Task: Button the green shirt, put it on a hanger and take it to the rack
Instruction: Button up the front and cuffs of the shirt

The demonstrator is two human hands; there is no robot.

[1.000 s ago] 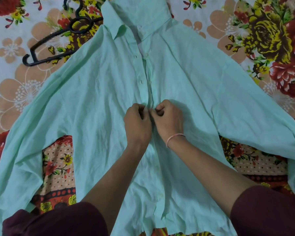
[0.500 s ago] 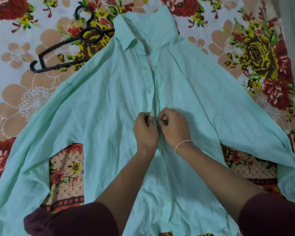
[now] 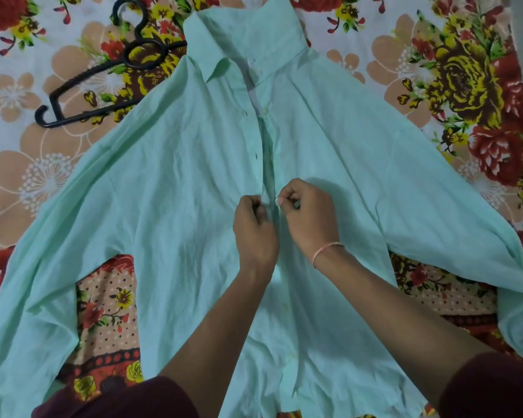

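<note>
The pale green shirt point(image 3: 178, 182) lies flat on its back on a flowered bedsheet, sleeves spread wide, collar at the top. Its front stands unbuttoned from the collar down to my hands. My left hand point(image 3: 255, 230) pinches the left placket edge at mid-chest. My right hand point(image 3: 308, 215), with a pink thread on the wrist, pinches the right placket edge just beside it; a small button shows at its fingertips. A black plastic hanger point(image 3: 103, 82) lies on the sheet at the upper left, its right end tucked under the shirt's shoulder.
The flowered bedsheet point(image 3: 465, 86) covers the whole surface around the shirt. Dark maroon sleeves point(image 3: 492, 387) of my arms show at the bottom edge. No rack is in view.
The view has shifted, so the shirt and hanger sit lower and further right in the frame. My hands stay at the same mid-chest spot, and they have parted slightly.
</note>
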